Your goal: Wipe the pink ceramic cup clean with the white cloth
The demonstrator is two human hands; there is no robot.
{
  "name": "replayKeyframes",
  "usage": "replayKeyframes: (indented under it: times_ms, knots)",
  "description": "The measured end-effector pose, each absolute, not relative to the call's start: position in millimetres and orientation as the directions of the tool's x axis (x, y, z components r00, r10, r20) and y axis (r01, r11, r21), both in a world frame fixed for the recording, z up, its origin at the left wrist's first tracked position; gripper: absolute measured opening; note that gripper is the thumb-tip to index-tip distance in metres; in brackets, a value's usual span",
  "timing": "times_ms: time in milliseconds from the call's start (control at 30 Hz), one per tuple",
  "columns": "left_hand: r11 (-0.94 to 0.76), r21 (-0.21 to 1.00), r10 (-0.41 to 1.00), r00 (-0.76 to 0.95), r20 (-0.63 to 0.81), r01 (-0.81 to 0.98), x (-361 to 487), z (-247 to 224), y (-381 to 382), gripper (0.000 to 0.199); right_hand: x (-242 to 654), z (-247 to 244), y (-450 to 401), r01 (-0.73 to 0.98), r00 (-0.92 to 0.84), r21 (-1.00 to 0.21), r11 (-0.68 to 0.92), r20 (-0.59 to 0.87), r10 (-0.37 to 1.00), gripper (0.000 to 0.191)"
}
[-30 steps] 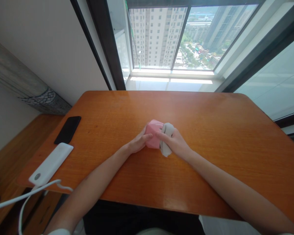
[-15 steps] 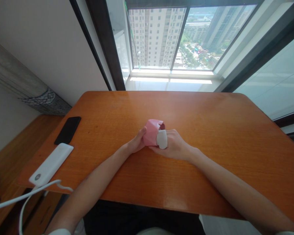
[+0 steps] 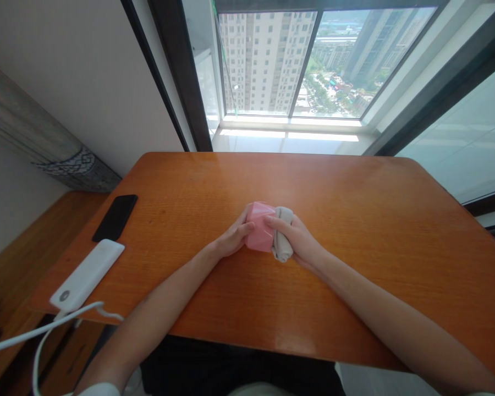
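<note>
Over the middle of the table, a small pink faceted container [image 3: 259, 234] is held between my hands. My left hand [image 3: 237, 234] is closed round its left side, with the thumb on the near face. A folded light grey cloth [image 3: 284, 242] lies against the container's right side. My right hand [image 3: 297, 236] grips this cloth, its thumb reaching across onto the pink surface. The right fingers are mostly hidden behind the cloth, and the container's opening does not show.
The wooden table [image 3: 338, 297] stretches out before a window [image 3: 268, 66]. At the left edge lie a black phone [image 3: 115, 218] and a white power bank [image 3: 86, 275]. A white cable [image 3: 37, 333] crosses the lower left corner.
The container has turned, so its open, darker inside no longer shows. My right hand has come round with its thumb over the front, and more of the cloth is visible.
</note>
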State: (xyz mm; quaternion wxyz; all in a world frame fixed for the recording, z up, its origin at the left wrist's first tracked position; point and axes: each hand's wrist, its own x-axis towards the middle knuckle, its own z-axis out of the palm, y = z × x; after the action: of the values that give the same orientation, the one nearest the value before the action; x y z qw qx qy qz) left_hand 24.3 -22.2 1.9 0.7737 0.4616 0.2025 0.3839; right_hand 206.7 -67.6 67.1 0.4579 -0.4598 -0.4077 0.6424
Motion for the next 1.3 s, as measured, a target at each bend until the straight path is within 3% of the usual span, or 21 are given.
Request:
replayKeyframes:
  times_ms: [267, 400, 500, 600, 700, 800, 933, 1167, 1300]
  knots:
    - [0.295, 0.869, 0.79, 0.612, 0.011, -0.396, 26.1, -5.7, -19.1, 0.09, 230.4, 48.4, -62.4, 0.03, -0.359, -0.997, -0.069, -0.075, 0.93, 0.023]
    - [0.328, 0.857, 0.776, 0.63, -0.005, -0.397, 26.5, 1.0, -19.8, 0.087, 230.3, 55.4, -63.7, 0.164, -0.485, -0.949, 0.271, 0.162, 0.859, 0.004]
    - [0.346, 0.843, 0.774, 0.633, -0.008, -0.412, 26.6, 5.5, -20.0, 0.082, 227.5, 53.8, -64.7, 0.296, -0.545, -0.762, 0.576, 0.361, 0.757, 0.011]
    - [0.367, 0.838, 0.772, 0.635, -0.033, -0.403, 25.5, 8.9, -20.3, 0.082, 227.5, 44.2, -64.2, 0.447, -0.62, -0.445, 0.776, 0.471, 0.627, 0.014]
    - [0.382, 0.84, 0.761, 0.646, -0.049, -0.386, 24.1, 11.1, -20.6, 0.085, 229.5, 35.8, -62.2, 0.497, -0.74, -0.148, 0.855, 0.442, 0.507, 0.017]
    - [0.417, 0.819, 0.743, 0.667, -0.058, -0.394, 24.2, 10.7, -20.2, 0.086, 229.8, 33.9, -59.6, 0.488, -0.785, 0.003, 0.873, 0.438, 0.437, 0.018]
    - [0.453, 0.777, 0.753, 0.654, -0.072, -0.438, 25.7, 9.6, -19.6, 0.084, 225.9, 33.2, -58.0, 0.485, -0.759, 0.014, 0.875, 0.503, 0.413, 0.021]
    - [0.423, 0.741, 0.832, 0.548, -0.089, -0.521, 27.4, 18.1, -20.7, 0.082, 214.6, 22.4, -59.9, 0.474, -0.578, -0.222, 0.852, 0.652, 0.491, 0.006]
    - [0.413, 0.74, 0.835, 0.546, -0.074, -0.531, 31.8, 16.6, -23.3, 0.087, 210.8, 16.2, -57.3, 0.471, -0.514, -0.206, 0.858, 0.727, 0.456, 0.007]
